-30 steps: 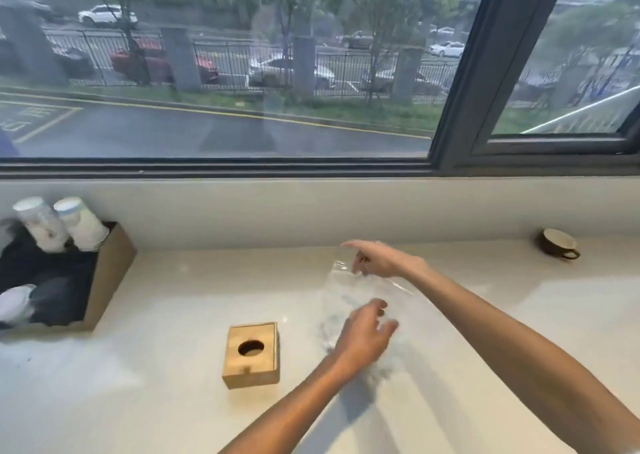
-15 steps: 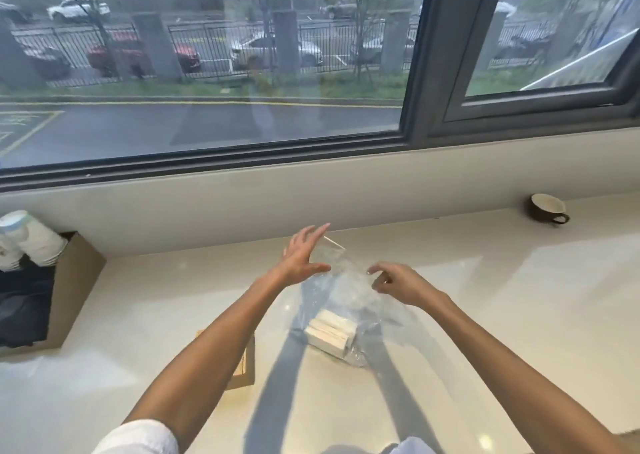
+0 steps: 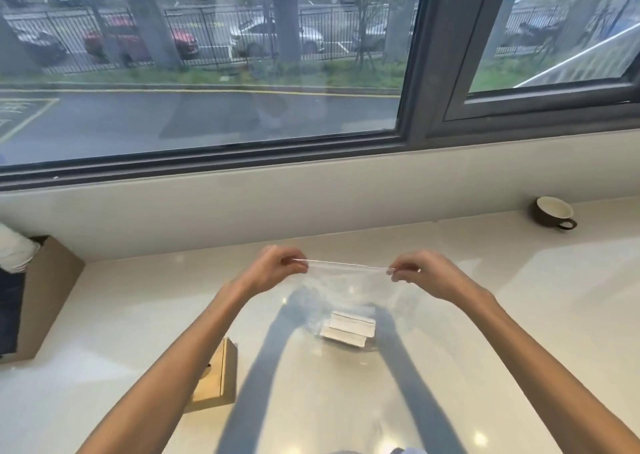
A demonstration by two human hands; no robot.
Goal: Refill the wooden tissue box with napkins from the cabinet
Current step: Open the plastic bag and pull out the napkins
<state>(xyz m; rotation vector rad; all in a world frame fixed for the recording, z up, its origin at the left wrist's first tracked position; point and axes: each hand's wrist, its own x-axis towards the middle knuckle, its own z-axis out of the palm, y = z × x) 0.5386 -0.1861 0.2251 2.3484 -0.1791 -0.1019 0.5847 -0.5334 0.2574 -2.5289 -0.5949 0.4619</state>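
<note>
A clear plastic bag [image 3: 346,289] hangs over the white counter, its top edge stretched taut between my two hands. My left hand [image 3: 273,272] pinches the left corner of that edge and my right hand [image 3: 420,273] pinches the right corner. A small stack of white napkins [image 3: 349,329] lies at the bottom of the bag, resting on the counter. The wooden tissue box [image 3: 218,374] sits on the counter under my left forearm, which hides most of it; only its right side shows.
A brown cardboard box [image 3: 45,294] with white paper cups [image 3: 14,253] stands at the left edge. A dark coffee cup [image 3: 554,213] sits at the back right by the wall. A window ledge and wall [image 3: 311,197] bound the counter [image 3: 519,315] behind.
Both hands have lifted from loosely handling the bag to pinching its top corners and pulling the edge straight. The napkin stack now hangs lower in the bag. The view has tilted down slightly.
</note>
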